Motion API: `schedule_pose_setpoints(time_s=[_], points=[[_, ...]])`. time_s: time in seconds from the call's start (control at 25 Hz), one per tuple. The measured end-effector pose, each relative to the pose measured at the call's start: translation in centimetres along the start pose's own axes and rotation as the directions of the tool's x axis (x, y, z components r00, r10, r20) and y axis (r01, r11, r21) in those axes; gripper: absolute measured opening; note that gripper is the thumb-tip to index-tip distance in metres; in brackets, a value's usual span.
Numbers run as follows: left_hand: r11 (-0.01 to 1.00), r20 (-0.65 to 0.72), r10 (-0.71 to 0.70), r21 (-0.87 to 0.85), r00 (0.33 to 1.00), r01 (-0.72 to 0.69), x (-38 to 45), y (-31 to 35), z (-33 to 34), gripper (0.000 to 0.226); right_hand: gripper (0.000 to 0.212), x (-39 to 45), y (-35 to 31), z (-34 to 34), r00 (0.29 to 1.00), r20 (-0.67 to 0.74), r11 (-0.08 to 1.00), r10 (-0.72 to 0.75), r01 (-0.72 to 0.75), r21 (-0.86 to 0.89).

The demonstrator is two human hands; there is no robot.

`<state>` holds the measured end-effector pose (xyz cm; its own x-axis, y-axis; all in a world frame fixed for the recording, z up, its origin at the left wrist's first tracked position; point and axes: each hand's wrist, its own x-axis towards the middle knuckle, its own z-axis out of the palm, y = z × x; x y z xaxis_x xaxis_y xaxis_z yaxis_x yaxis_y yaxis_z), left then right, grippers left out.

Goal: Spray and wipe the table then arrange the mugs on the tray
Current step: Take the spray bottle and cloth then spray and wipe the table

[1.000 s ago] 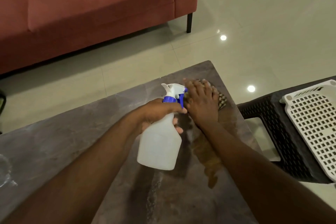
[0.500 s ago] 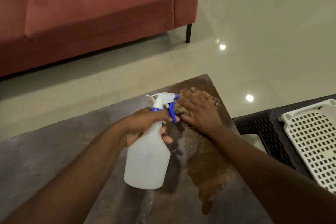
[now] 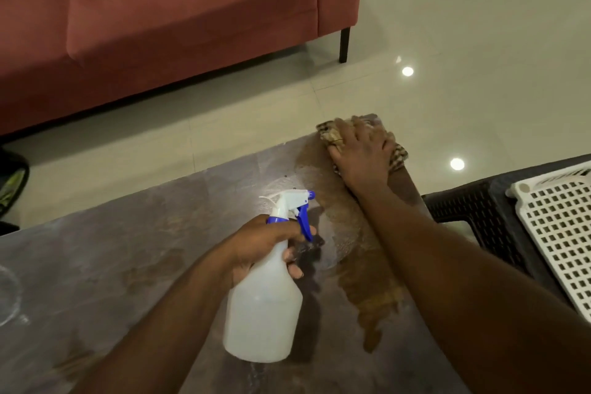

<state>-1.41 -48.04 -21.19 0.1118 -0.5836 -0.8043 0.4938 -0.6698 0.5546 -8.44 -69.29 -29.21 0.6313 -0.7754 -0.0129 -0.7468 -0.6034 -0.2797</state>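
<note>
White bottle: the spray bottle (image 3: 263,304) hangs tilted over the table (image 3: 128,265), its neck inside the left hand (image 3: 265,245), the body below the grip and the nozzle above it.
Left hand: fingers curled round the bottle's neck, one finger by the blue trigger (image 3: 303,222).
Right hand: the right hand (image 3: 359,155) lies flat on the cloth (image 3: 329,134), fingers spread and pressing it down at the table's far right corner.
Cloth: bunched under the palm, showing only at the fingertips and past the hand's right side; its pattern is blurred.
Wet patch: a streak (image 3: 367,291) runs from the right hand back toward the person, just right of the bottle.
Tray: the white tray (image 3: 563,233) sits on a dark chair (image 3: 479,221), right of the right forearm, cut off by the frame.
Mug: something clear (image 3: 8,297) at the left edge, too cropped to tell.
</note>
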Motion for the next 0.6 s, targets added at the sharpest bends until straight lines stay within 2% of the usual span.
schedule_pose_setpoints(time_s=[0.04, 0.08, 0.12, 0.16, 0.2, 0.24, 0.32, 0.36, 0.4, 0.44, 0.52, 0.56, 0.6], points=[[1.0, -0.006, 0.015, 0.01, 1.0, -0.015, 0.2, 0.1, -0.1, 0.033, 0.054, -0.6, -2.0, 0.6, 0.993, -0.01, 0.993, -0.121, 0.121, 0.001], [0.999, -0.023, 0.031, 0.012, 0.999, -0.03, 0.4, 0.0, -0.3, 0.032, 0.053, -1.9, -3.2, 1.3, 0.956, -0.02, 0.956, -0.294, 0.294, 0.005], [0.999, -0.042, 0.037, 0.012, 0.998, -0.036, 0.3, -0.3, -0.3, 0.03, 0.053, -4.1, -2.7, 2.1, 0.894, -0.011, 0.894, -0.448, 0.448, -0.001], [0.999, -0.051, 0.036, 0.017, 0.998, -0.036, 0.1, -0.4, -0.1, 0.029, 0.052, -6.2, -0.5, 2.6, 0.852, -0.014, 0.852, -0.524, 0.524, -0.024], [0.999, -0.053, 0.036, 0.02, 0.998, -0.035, -0.1, -0.4, 0.0, 0.029, 0.053, -7.2, 1.9, 1.9, 0.854, -0.022, 0.854, -0.52, 0.519, -0.035], [0.999, -0.057, 0.036, 0.016, 0.998, -0.035, -0.5, -0.4, 0.2, 0.031, 0.055, -7.1, 3.5, 1.0, 0.896, -0.046, 0.898, -0.441, 0.439, -0.036], [0.999, -0.058, 0.045, 0.002, 0.997, -0.045, -0.8, -0.5, 0.5, 0.031, 0.055, -5.4, 3.2, -0.1, 0.993, -0.059, 0.995, -0.099, 0.098, -0.014], [0.999, -0.063, 0.053, -0.008, 0.997, -0.053, -0.8, -0.8, 0.5, 0.03, 0.054, -5.5, 1.2, -0.1, 0.998, -0.065, 1.0, -0.02, 0.018, -0.02], [0.998, -0.068, 0.059, -0.013, 0.996, -0.06, -0.8, -1.1, 0.4, 0.029, 0.053, -6.6, -0.2, 0.2, 0.996, -0.07, 0.998, -0.056, 0.054, -0.024], [0.998, -0.07, 0.057, -0.016, 0.996, -0.059, -0.7, -1.7, 0.3, 0.029, 0.052, -8.6, -0.8, 0.9, 0.98, -0.073, 0.983, -0.184, 0.182, -0.025], [0.999, -0.07, 0.041, -0.004, 0.997, -0.042, -1.0, -3.1, 0.1, 0.03, 0.054, -14.0, 2.1, 1.7, 0.89, -0.032, 0.889, -0.456, 0.453, -0.07], [1.0, -0.067, 0.026, 0.009, 0.997, -0.026, -1.5, -3.7, 0.1, 0.031, 0.055, -15.6, 4.6, 1.1, 0.881, -0.028, 0.879, -0.472, 0.468, -0.093], [1.0, -0.064, 0.018, 0.013, 0.998, -0.017, -2.0, -4.1, 0.2, 0.032, 0.056, -15.7, 6.2, 0.2, 0.91, -0.055, 0.908, -0.411, 0.404, -0.109]])
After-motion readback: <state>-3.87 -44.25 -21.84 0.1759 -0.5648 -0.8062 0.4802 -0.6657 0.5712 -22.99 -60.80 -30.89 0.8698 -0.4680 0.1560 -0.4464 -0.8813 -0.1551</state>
